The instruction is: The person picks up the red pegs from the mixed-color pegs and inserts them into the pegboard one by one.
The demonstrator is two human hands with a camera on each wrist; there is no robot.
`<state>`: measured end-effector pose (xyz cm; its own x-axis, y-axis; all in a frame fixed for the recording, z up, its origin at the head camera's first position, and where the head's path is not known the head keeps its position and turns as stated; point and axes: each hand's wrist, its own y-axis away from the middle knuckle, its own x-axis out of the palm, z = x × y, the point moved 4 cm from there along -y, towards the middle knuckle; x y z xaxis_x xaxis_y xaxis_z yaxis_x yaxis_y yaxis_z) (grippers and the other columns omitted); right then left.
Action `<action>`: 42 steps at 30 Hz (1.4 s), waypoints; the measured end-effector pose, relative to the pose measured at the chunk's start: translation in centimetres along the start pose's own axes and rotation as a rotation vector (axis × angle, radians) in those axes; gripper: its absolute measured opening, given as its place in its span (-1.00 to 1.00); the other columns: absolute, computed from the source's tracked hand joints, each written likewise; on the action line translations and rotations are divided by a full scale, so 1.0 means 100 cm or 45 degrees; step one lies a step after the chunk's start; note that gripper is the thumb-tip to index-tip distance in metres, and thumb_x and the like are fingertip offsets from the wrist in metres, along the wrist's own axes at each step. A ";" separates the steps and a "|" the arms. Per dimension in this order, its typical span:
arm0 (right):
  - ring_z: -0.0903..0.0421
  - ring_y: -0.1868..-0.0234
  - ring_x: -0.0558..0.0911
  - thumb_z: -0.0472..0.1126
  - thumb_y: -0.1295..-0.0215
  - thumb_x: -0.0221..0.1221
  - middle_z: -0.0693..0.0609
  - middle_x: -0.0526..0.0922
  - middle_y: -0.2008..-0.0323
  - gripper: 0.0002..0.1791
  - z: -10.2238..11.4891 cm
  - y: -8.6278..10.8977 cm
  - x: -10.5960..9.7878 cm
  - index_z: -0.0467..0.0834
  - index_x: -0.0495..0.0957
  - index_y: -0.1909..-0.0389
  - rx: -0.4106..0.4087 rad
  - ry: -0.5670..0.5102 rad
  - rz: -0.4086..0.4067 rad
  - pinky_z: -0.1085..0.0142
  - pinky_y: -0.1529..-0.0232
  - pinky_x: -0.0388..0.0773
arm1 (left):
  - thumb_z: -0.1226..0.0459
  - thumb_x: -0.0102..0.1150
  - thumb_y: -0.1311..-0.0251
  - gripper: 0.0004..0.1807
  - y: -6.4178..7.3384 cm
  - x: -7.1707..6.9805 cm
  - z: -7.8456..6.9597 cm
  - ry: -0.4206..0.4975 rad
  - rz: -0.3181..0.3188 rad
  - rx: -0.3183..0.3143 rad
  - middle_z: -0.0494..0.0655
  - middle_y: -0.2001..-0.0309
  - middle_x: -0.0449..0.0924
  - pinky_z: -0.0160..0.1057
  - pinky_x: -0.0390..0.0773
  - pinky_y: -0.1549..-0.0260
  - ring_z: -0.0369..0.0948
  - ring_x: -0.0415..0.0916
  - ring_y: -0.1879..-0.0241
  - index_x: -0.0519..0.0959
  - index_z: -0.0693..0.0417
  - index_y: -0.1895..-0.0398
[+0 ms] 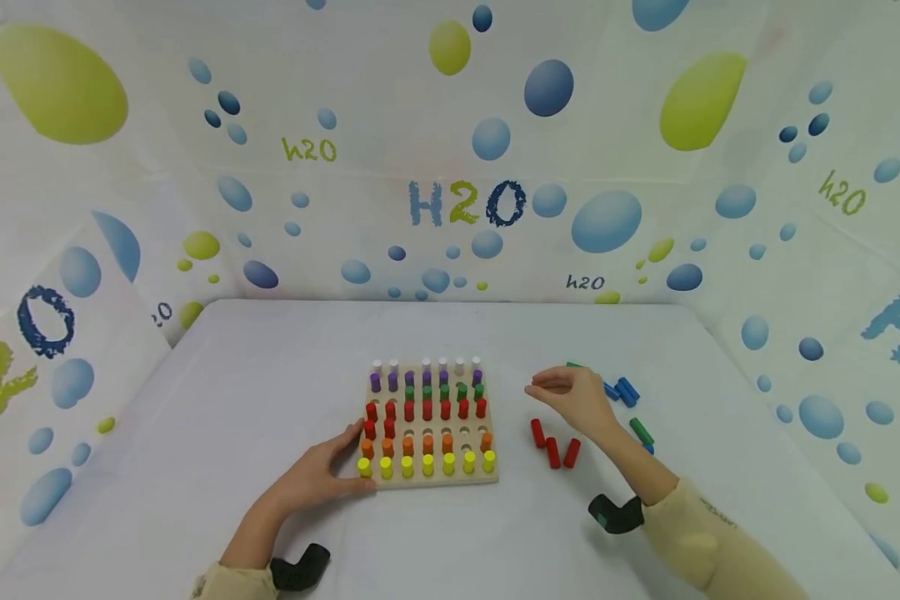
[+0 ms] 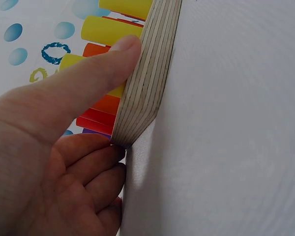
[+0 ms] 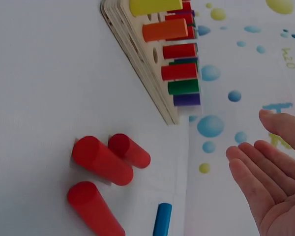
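Note:
A wooden pegboard [image 1: 437, 482] lies on the table, its rows filled with white, purple, green, red, orange and yellow pegs. My left hand [image 1: 311, 477] holds the board's near left corner. In the left wrist view the thumb [image 2: 123, 54] lies along the board's front edge, while the curled fingers rest against its left side. Off the right side of the board, my right hand [image 1: 573, 398] hovers with nothing between thumb and fingers. Below it lie three loose red pegs [image 1: 553, 453], which the right wrist view shows as plain red cylinders [image 3: 102, 161].
Loose blue pegs [image 1: 627, 392] and a green peg [image 1: 641, 431] lie right of and behind the right hand. Several holes in the board's second red row [image 1: 389, 427] hold no peg. A patterned cloth backdrop [image 1: 390, 167] encloses the white table [image 1: 285, 358].

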<state>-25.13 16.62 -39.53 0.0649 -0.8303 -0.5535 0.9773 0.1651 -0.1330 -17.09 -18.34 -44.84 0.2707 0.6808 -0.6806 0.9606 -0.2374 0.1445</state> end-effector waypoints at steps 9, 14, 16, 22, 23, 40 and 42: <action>0.08 0.29 0.66 -0.10 -0.06 0.31 -0.04 0.69 0.32 -0.69 -0.011 0.006 -0.003 -0.22 0.63 0.24 0.114 0.012 0.023 0.28 0.21 0.60 | -0.07 0.37 0.16 0.09 -0.003 0.001 0.004 0.005 -0.001 -0.002 0.19 -0.36 0.03 0.17 0.04 -0.22 0.15 -0.05 -0.33 0.03 0.15 -0.40; 0.09 0.35 0.64 -0.11 -0.05 0.32 -0.01 0.68 0.40 -0.71 -0.020 0.009 0.005 -0.24 0.64 0.29 0.145 0.141 0.092 0.32 0.32 0.61 | -0.06 0.38 0.16 0.09 -0.002 0.002 0.004 0.006 -0.009 -0.003 0.20 -0.36 0.04 0.18 0.04 -0.22 0.16 -0.04 -0.33 0.04 0.15 -0.39; 0.11 0.39 0.63 -0.13 -0.05 0.32 0.01 0.67 0.44 -0.74 -0.023 0.009 0.008 -0.25 0.64 0.33 0.143 0.207 0.111 0.32 0.34 0.61 | -0.06 0.38 0.16 0.08 -0.001 0.002 0.004 0.014 -0.009 -0.003 0.20 -0.36 0.04 0.17 0.03 -0.22 0.16 -0.05 -0.33 0.04 0.15 -0.39; 0.17 0.50 0.51 -0.11 -0.04 0.32 0.06 0.59 0.53 -0.78 -0.030 0.009 0.016 -0.20 0.63 0.42 0.255 0.397 0.180 0.35 0.46 0.57 | -0.05 0.39 0.17 0.08 -0.001 0.002 0.001 0.011 -0.016 0.016 0.20 -0.35 0.05 0.17 0.04 -0.22 0.16 -0.04 -0.32 0.05 0.18 -0.39; 0.16 0.51 0.49 -0.11 -0.05 0.32 0.06 0.57 0.55 -0.78 -0.031 0.009 0.017 -0.20 0.62 0.42 0.270 0.425 0.195 0.36 0.49 0.56 | -0.05 0.39 0.17 0.09 -0.001 0.002 0.002 0.012 -0.015 0.013 0.20 -0.35 0.05 0.17 0.04 -0.22 0.16 -0.04 -0.33 0.05 0.17 -0.39; 0.12 0.59 0.45 -0.09 0.08 0.40 0.02 0.49 0.66 -0.67 -0.012 -0.003 0.034 -0.24 0.51 0.59 0.219 0.897 0.188 0.32 0.54 0.50 | -0.05 0.40 0.18 0.09 -0.002 0.004 0.003 0.020 -0.008 -0.030 0.19 -0.36 0.04 0.20 0.03 -0.21 0.16 -0.05 -0.33 0.05 0.13 -0.40; 0.10 0.59 0.46 -0.09 0.09 0.41 0.01 0.49 0.65 -0.66 -0.011 -0.003 0.035 -0.25 0.50 0.58 0.247 0.908 0.172 0.31 0.53 0.51 | -0.05 0.40 0.18 0.09 -0.002 0.003 0.002 0.020 -0.007 -0.031 0.18 -0.36 0.04 0.19 0.03 -0.21 0.15 -0.05 -0.33 0.05 0.14 -0.39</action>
<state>-25.46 14.25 -42.36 0.1050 -0.2524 -0.9619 0.9923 0.0901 0.0847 -17.21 -18.21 -45.25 0.2665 0.6928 -0.6700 0.9632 -0.2171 0.1587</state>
